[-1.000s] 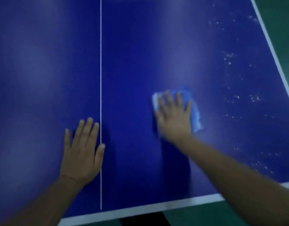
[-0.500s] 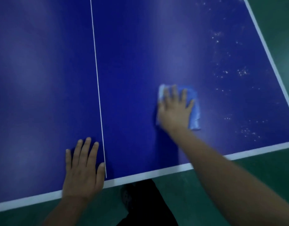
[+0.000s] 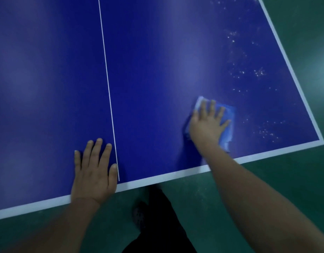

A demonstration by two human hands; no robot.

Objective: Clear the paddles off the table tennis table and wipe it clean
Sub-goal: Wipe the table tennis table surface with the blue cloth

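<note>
The blue table tennis table (image 3: 157, 70) fills most of the view, with a white centre line and white edge bands. My right hand (image 3: 206, 125) presses flat, fingers spread, on a folded light-blue cloth (image 3: 227, 125) near the table's front right corner. My left hand (image 3: 93, 172) rests flat on the table at the front edge, just left of the centre line. White specks (image 3: 248, 73) dot the surface along the right side, beyond and right of the cloth. No paddles are in view.
Green floor (image 3: 294, 179) lies in front of and to the right of the table. My dark trouser leg and shoe (image 3: 154, 216) show below the front edge. The table's front right corner (image 3: 322, 141) is close to the cloth.
My right hand has slid the cloth to the right and nearer the front edge. The view has shifted so more floor shows; my left hand stays flat by the centre line.
</note>
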